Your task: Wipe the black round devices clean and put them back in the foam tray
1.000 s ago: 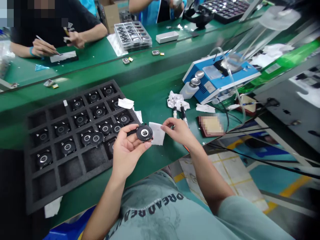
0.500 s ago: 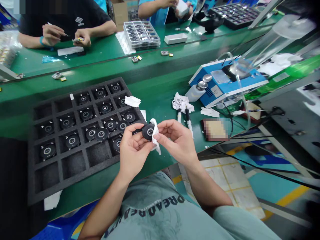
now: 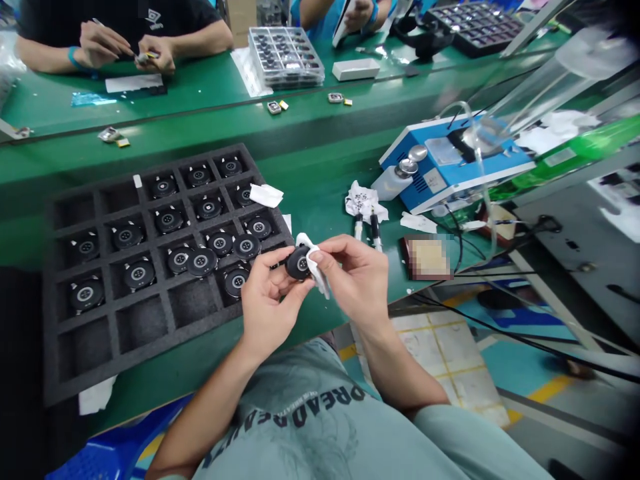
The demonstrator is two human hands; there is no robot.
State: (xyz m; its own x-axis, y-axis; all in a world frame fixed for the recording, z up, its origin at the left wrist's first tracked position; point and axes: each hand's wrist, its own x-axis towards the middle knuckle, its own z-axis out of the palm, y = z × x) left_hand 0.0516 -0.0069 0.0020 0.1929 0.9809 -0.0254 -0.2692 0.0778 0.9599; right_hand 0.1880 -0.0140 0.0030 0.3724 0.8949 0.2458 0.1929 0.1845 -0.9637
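foam tray (image 3: 143, 323) has loads of watch bodies (image 3: 169, 219), can't tell which are done; just right of it, left hand (image 3: 270, 303) pinches another watch (image 3: 295, 265), white wipe (image 3: 316, 268) against it pinched in right hand (image 3: 357, 283), looks mid-wipe, unfinished

single view from your head, facing forward and down; your left hand (image 3: 270, 303), right hand (image 3: 359, 283) close, green bench (image 3: 310, 173) beyond.

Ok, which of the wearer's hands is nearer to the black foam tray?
Left. The left hand, holding a round black watch, is by the right side of the tray; the right hand, pinching a white cloth, is farther right.
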